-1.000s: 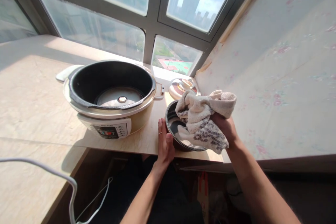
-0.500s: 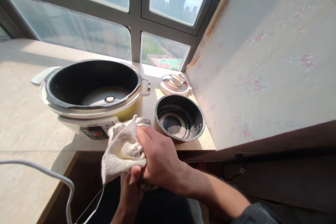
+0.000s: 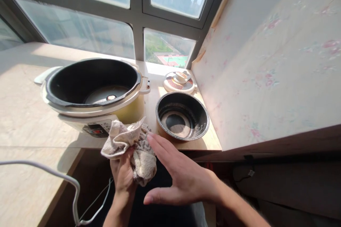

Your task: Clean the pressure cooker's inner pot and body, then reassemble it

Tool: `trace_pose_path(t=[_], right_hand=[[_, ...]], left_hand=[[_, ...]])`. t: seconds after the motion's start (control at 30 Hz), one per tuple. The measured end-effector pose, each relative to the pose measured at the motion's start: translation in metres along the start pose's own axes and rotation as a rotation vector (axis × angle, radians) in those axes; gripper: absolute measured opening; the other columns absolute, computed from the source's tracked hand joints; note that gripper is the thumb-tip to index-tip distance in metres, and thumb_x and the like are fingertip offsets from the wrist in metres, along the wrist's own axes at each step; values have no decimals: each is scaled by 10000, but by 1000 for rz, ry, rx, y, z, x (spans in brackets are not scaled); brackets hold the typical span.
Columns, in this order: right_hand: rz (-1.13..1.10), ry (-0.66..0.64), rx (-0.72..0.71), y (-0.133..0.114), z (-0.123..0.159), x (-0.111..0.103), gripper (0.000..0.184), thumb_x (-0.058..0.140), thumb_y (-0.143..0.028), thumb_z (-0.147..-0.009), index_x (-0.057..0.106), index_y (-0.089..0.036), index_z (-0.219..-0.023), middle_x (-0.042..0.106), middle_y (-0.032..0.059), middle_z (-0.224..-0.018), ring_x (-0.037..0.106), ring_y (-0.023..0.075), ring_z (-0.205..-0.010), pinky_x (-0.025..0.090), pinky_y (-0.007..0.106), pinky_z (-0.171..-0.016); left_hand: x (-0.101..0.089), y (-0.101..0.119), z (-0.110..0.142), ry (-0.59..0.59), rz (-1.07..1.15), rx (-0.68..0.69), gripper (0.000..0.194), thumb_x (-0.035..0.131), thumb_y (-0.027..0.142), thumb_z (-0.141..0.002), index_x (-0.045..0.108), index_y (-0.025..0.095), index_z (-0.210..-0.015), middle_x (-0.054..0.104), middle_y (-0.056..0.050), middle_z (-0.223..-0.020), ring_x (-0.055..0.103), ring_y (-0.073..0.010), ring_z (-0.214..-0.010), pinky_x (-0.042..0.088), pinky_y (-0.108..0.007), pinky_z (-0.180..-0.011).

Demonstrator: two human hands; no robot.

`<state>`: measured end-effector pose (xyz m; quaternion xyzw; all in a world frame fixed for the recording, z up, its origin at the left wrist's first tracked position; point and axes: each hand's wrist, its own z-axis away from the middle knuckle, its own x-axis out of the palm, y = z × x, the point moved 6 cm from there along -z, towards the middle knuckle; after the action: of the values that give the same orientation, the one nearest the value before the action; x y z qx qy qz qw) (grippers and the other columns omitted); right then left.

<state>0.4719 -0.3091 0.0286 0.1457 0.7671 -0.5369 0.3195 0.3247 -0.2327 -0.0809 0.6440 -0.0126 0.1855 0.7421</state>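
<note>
My left hand (image 3: 124, 173) grips a crumpled, stained whitish cloth (image 3: 145, 165) in front of the counter edge. Just right of the cloth is my right hand (image 3: 178, 170), open, its thumb spread from the fingers and its fingertips close to the cloth; whether they touch it I cannot tell. Behind the cloth stands a rice cooker body (image 3: 130, 110), lidless, its dark inside showing a round metal button at the bottom. To its right sits a black inner pot (image 3: 181, 133) with level marks on its wall.
A round lid (image 3: 178, 82) with a knob lies behind the inner pot. The flowered wall (image 3: 266, 78) bounds the right side, and windows stand behind the counter (image 3: 21, 113). A white cable (image 3: 53, 173) hangs over the counter's front edge at the left.
My right hand has let go of the cloth and opened, moving right and slightly down. The cloth now sits bunched in my left hand, which shows more fully. The view has shifted slightly.
</note>
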Motion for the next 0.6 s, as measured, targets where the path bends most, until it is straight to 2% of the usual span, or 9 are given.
trace_pose_path(t=[0.07,0.17,0.23,0.27,0.33,0.43,0.5,0.6], right_hand=[[-89,112,92,9,25,-22,991,815,-459,-877,255,-288,-1677,410,122,-1660,415,317,-1518,404,475,-1235],[-163,533,284,38,63,-69,724,709,-383,-972,383,-346,-1617,518,90,-1584,516,290,-1444,432,506,-1210],[-117,816,417,63,87,-94,665,705,-410,-966,446,-318,-1572,527,104,-1568,518,295,-1437,406,528,-1222],[-81,907,487,77,96,-101,688,730,-444,-940,464,-290,-1556,511,119,-1577,498,307,-1452,380,535,-1236],[-67,966,627,105,107,-105,793,763,-521,-888,452,-231,-1558,445,156,-1621,434,336,-1498,338,539,-1258],[-152,941,766,141,111,-93,970,772,-604,-841,362,-180,-1611,320,182,-1692,343,356,-1551,296,524,-1279],[-226,934,768,154,108,-81,1035,777,-625,-819,318,-180,-1632,277,170,-1713,307,343,-1572,290,496,-1285],[-281,941,726,160,100,-69,1022,764,-623,-819,311,-212,-1637,315,133,-1704,303,319,-1576,334,469,-1268]], left_hand=[[-4,-7,-5,47,-11,-17,333,822,363,-670,751,219,-961,771,-15,-973,712,-235,-939,600,-337,-834],[-3,-18,-12,68,-50,-34,370,845,358,-645,755,222,-977,773,-20,-995,708,-243,-958,581,-371,-906],[2,-23,-15,79,-107,-11,360,841,374,-650,755,213,-961,774,-40,-998,710,-268,-976,569,-422,-953],[6,-25,-17,84,-131,5,365,835,383,-656,756,209,-966,776,-53,-1020,711,-280,-994,563,-443,-972],[13,-27,-21,84,-165,32,403,824,400,-669,755,201,-1013,778,-78,-1081,710,-299,-1039,549,-467,-1003],[20,-32,-24,101,-198,38,480,821,422,-660,746,197,-1077,784,-95,-1096,710,-317,-1066,539,-484,-1013],[22,-36,-25,124,-227,33,498,824,444,-645,743,197,-1069,786,-99,-1084,710,-328,-1070,538,-492,-1009],[25,-41,-26,136,-248,36,497,827,461,-638,729,197,-1047,781,-104,-1110,707,-331,-1093,532,-488,-1015]])
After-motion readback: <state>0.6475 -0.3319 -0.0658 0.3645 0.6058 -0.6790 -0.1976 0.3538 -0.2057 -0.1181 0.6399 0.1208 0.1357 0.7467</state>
